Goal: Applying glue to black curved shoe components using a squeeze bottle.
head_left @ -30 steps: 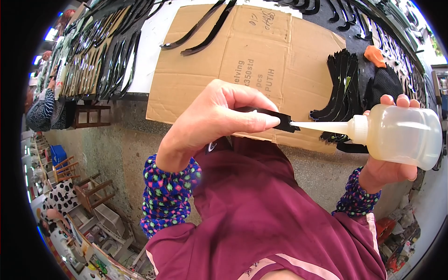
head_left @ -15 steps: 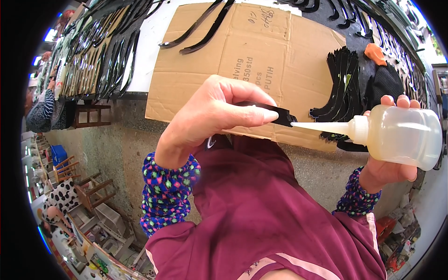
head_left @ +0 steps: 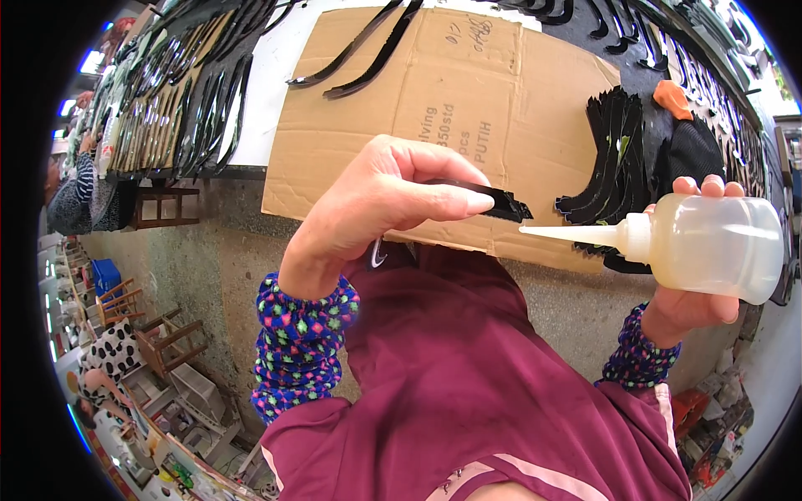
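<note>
nozzle tip (head_left: 528,230) now just off black strip (head_left: 493,199), unlike before

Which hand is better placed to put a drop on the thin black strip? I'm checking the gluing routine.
The right hand, probably. It holds the translucent squeeze bottle, whose white nozzle tip is just short of the thin black strip. The left hand is pinching that strip.

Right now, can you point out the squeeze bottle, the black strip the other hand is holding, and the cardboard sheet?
squeeze bottle (head_left: 714,248), head view, on its translucent body.
black strip (head_left: 504,202), head view, on the end poking past the fingers.
cardboard sheet (head_left: 535,108), head view, on a bare patch at its right.
</note>
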Demonstrator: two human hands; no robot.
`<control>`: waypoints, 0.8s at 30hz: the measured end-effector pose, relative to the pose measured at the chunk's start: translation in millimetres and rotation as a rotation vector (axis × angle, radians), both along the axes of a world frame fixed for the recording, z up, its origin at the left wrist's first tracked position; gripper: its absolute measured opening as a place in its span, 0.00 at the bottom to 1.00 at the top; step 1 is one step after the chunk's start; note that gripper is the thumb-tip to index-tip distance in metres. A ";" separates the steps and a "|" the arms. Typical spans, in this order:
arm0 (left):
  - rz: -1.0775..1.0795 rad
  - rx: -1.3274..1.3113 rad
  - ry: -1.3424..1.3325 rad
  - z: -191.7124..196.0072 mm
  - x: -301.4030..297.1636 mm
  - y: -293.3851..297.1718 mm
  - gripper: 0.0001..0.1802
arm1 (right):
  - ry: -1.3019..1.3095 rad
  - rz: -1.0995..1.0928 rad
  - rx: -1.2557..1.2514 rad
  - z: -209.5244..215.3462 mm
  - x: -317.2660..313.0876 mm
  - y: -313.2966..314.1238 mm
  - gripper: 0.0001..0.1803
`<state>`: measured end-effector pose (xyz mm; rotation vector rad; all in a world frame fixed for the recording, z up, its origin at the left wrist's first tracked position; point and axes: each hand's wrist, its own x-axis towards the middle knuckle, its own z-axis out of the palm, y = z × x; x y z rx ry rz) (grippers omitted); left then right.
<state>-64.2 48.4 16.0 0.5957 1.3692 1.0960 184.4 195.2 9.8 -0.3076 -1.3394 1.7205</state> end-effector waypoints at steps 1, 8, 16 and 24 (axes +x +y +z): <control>0.006 -0.007 -0.019 -1.2 -1.1 -1.6 0.09 | -0.009 0.018 0.006 -1.7 -1.8 0.3 0.57; 0.011 -0.030 -0.033 -3.5 -4.5 -0.7 0.09 | -0.053 -0.027 -0.021 -1.3 -3.4 -0.8 0.57; 0.007 -0.052 -0.036 -4.2 -10.5 4.4 0.08 | 0.068 0.014 -0.132 -4.5 -7.6 8.0 0.56; -0.113 -0.038 -0.073 -11.2 -17.7 13.5 0.08 | 0.029 -0.030 -0.141 0.7 -16.6 9.8 0.57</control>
